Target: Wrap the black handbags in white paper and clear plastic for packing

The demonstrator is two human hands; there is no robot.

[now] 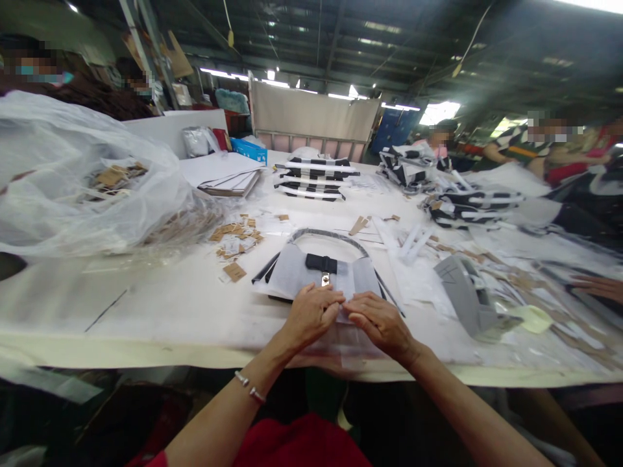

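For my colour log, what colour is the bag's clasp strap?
The strap is black; head view.

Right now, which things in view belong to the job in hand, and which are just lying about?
In use, it seems:
left hand and right hand, both at the handbag's lower front
pale sheet over the handbag

Apparently just lying about, touched by neither hand:
brown tags
clear plastic bag
paper stack
blue box

Both forearms extend forward, hands palm-down, fingertips close together
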